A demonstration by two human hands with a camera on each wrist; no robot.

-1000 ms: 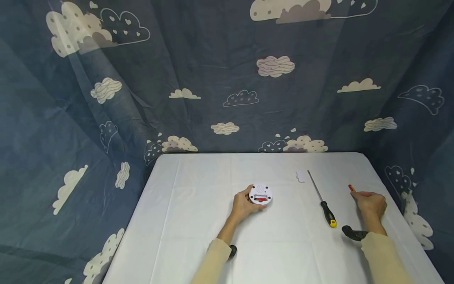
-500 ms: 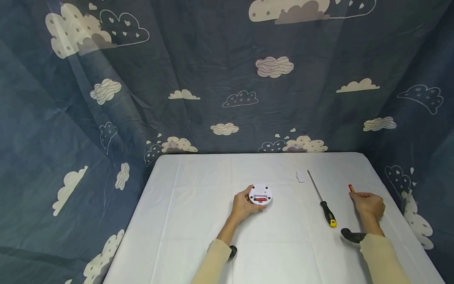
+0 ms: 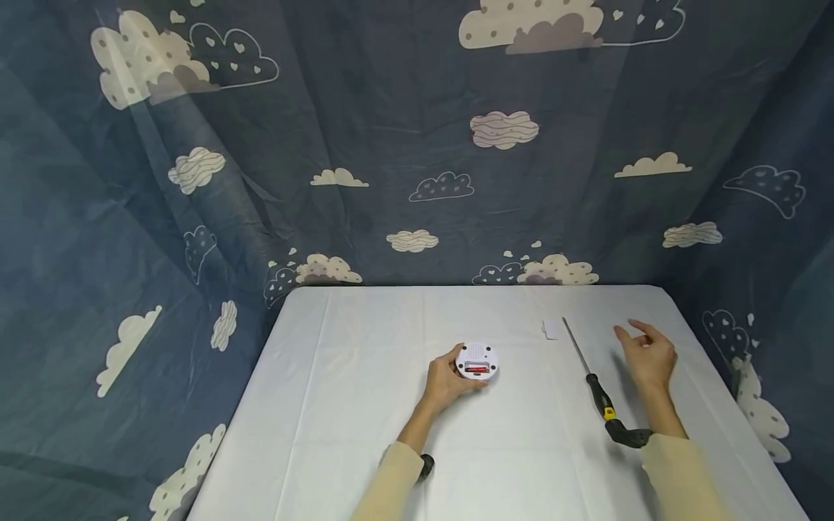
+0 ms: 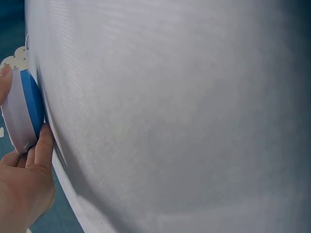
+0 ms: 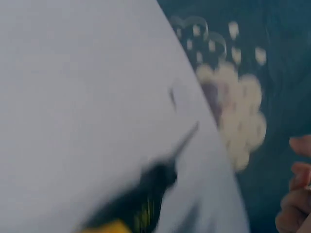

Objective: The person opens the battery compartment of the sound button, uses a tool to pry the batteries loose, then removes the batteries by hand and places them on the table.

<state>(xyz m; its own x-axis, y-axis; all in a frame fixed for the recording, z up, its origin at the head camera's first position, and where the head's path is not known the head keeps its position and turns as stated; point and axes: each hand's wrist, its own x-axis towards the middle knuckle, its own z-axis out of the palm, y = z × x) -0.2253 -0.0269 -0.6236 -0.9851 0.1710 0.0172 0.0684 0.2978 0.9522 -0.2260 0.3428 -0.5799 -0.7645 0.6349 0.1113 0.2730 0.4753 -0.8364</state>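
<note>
My left hand (image 3: pixel 446 380) grips a round white battery device (image 3: pixel 474 352) by its edge, with its underside facing up. Speaker holes, several dark feet and an uncovered battery compartment show there; one red battery (image 3: pixel 477 369) lies in it. The left wrist view shows the device's blue face (image 4: pixel 33 104) turned toward the table, fingers around the rim. My right hand (image 3: pixel 651 362) is raised at the right side, thumb and index finger spread apart. Between its curled fingers in the right wrist view a blurred reddish bit of another battery (image 5: pixel 299 180) shows, mostly hidden.
A screwdriver (image 3: pixel 578 351) with a black and yellow handle lies left of my right hand. Next to its tip is a small white cover (image 3: pixel 550 331). The white table (image 3: pixel 365 376) ends against a dark cloud-print curtain (image 3: pixel 391 202). The right wrist camera (image 3: pixel 627 435) overlaps the screwdriver's handle end.
My right hand has lifted and moved left; the battery that stuck out from its fingertips no longer shows in the head view. My left hand and the device have hardly moved.
</note>
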